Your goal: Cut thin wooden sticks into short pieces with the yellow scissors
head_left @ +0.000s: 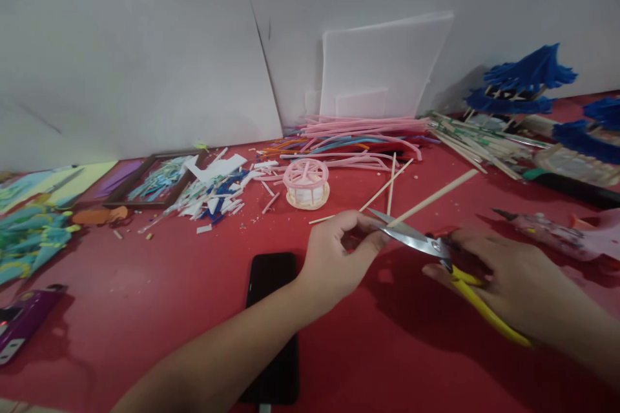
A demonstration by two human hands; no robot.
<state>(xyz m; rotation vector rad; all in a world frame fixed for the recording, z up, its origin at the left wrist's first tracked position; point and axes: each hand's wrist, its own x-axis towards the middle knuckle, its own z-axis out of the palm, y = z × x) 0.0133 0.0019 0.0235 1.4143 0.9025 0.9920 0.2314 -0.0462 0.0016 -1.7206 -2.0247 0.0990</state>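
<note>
My left hand (339,248) pinches the near end of a thin wooden stick (436,197), which slants up to the right. Yellow-handled scissors (421,242) are in my right hand (508,277), with their blades around the stick close to my left fingertips. Beyond my left hand stands a small round model (306,184) with a pink wheel-like top on a pale wooden base. Two thinner sticks (390,184) lie crossed just behind the blades. Beneath my left forearm is a black phone (274,277) on the red table.
Pink pipe-like strips (363,128) and wooden skewers (465,139) lie along the back. Paper scraps (217,190) and a brown frame (155,203) are left. Blue-roofed models (527,80) and a pink glue gun (557,232) stand right. A purple device (29,319) sits at left front.
</note>
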